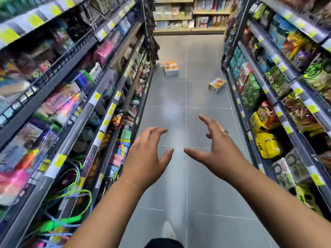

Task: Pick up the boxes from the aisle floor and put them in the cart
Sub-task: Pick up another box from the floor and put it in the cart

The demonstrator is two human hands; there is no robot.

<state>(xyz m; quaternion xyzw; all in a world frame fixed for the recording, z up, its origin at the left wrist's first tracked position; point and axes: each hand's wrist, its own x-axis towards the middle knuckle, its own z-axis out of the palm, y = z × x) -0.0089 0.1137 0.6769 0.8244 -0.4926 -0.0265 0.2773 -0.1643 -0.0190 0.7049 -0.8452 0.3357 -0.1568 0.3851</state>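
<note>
Grey floor [179, 97]; far box [170, 68] by left shelves [71, 86], near box [217, 85] by right shelves [272, 83]; left hand [148, 151], right hand [214, 149] wide, empty.

- Left arm [107, 203] and right arm [268, 194] reach forward, bare.
- Left hand [146, 154] is empty, fingers spread and bent.
- Right hand [216, 149], just beside the left hand, is empty too, fingers spread.

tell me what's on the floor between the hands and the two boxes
Only bare grey floor tiles, in the head view, separate the left hand and right hand from the far box and the nearer box.
</note>
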